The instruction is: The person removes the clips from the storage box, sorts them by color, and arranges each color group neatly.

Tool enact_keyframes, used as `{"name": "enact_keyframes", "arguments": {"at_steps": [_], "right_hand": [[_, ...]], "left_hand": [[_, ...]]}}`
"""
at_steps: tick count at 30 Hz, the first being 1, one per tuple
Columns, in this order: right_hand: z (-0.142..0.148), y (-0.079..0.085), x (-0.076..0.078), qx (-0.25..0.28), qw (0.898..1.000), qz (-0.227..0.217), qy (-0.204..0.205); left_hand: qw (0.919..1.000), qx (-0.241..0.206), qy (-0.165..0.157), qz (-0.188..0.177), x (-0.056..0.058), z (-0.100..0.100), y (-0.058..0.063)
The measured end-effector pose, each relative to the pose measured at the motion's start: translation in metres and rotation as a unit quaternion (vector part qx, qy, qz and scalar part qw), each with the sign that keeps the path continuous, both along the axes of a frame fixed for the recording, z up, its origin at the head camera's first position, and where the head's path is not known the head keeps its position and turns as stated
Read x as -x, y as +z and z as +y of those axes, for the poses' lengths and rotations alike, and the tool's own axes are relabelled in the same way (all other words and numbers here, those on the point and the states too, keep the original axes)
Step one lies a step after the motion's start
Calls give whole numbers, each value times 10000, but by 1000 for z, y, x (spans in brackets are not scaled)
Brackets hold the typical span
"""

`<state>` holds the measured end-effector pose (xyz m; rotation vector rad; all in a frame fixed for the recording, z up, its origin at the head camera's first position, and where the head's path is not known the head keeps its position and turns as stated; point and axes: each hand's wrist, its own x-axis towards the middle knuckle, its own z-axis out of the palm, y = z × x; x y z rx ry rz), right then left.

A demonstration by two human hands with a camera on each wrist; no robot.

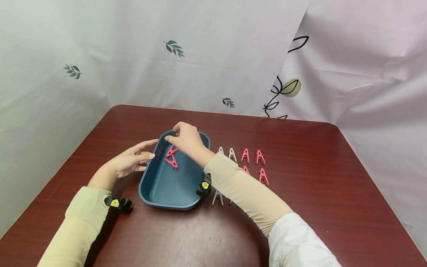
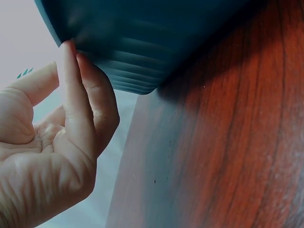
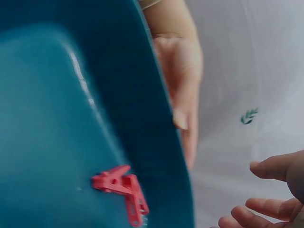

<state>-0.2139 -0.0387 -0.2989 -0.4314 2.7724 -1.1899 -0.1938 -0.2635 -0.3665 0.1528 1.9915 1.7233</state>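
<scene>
A blue plastic bin [image 1: 173, 185] sits on the table, with two pink clothespins [image 1: 172, 162] lying inside near its left wall. At the bin's left rim my left hand [image 1: 128, 161] touches the outside with extended fingers, its thumb tip by the edge. The left wrist view shows those fingertips against the bin's outer wall. My right hand [image 1: 186, 139] is over the far end of the bin. In the right wrist view its thumb and fingers [image 3: 273, 168] are apart, with nothing seen between them. My right forearm hides part of the clothespins beside the bin.
Right of the bin, pink clothespins [image 1: 260, 157] and pale grey clothespins [image 1: 232, 154] stand in loose rows on the dark red wooden table [image 1: 317, 193]. A patterned white curtain [image 1: 133, 55] hangs behind the table's far edge.
</scene>
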Motion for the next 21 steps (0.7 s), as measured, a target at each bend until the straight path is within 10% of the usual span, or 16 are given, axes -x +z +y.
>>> {"name": "enact_keyframes", "arguments": {"at_steps": [21], "right_hand": [[-26,-34,6,-679,9935,-893,-170]], "left_hand": [[9999,-108,-99,52,2,0,-3]]}}
